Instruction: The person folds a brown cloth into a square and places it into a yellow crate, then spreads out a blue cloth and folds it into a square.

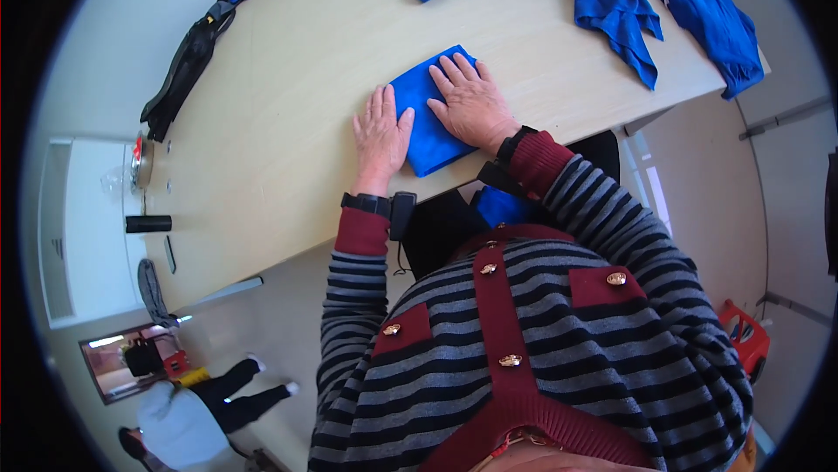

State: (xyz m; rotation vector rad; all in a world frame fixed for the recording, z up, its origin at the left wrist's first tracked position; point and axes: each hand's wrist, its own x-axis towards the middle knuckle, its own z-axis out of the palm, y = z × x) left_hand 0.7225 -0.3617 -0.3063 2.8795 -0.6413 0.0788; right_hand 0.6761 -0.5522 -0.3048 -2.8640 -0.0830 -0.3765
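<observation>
A folded blue cloth [428,136] lies as a flat, neat rectangle near the front edge of the pale wooden table [288,79]. My left hand [381,133] rests along its left side, fingers stretched out and pointing away from me, the thumb on the cloth. Flat over the cloth's right part lies my right hand [474,101], its fingers spread. Neither hand grips anything. What lies under the right palm is hidden. Both wrists carry black straps.
Loose blue cloths [602,9] are heaped at the far right, one hanging near the table's corner [738,70]. A black garment or bag [188,70] lies along the left edge, by a black cylinder [148,224] and a phone-like slab [170,254]. Another person [188,424] is at lower left.
</observation>
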